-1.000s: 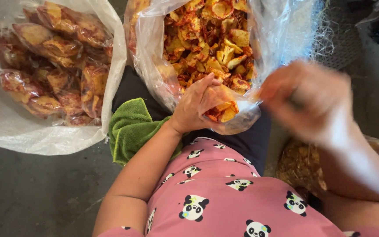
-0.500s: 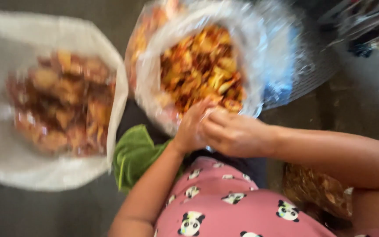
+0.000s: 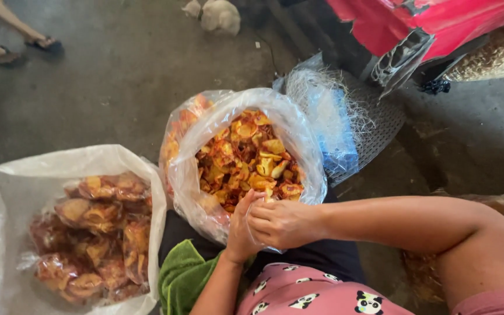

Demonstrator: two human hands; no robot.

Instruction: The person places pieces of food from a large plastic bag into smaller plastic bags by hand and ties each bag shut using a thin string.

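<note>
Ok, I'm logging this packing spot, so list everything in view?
Big clear bag of loose chips: one, orange-red, centre, open.
White sack: one, left, holding small filled chip packets.
Green cloth: one, on lap.
Blue mesh bundle: one, right of big bag.
Red object: one, top right.
Another person's feet: two, top left.
Left hand and right hand: together at the big bag's near edge.

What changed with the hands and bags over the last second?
The right hand swung in from the right and joined the left hand at the small clear packet, now mostly hidden between them. The left hand's grip stayed. The big bag of chips and the white sack of filled packets kept their places.
</note>
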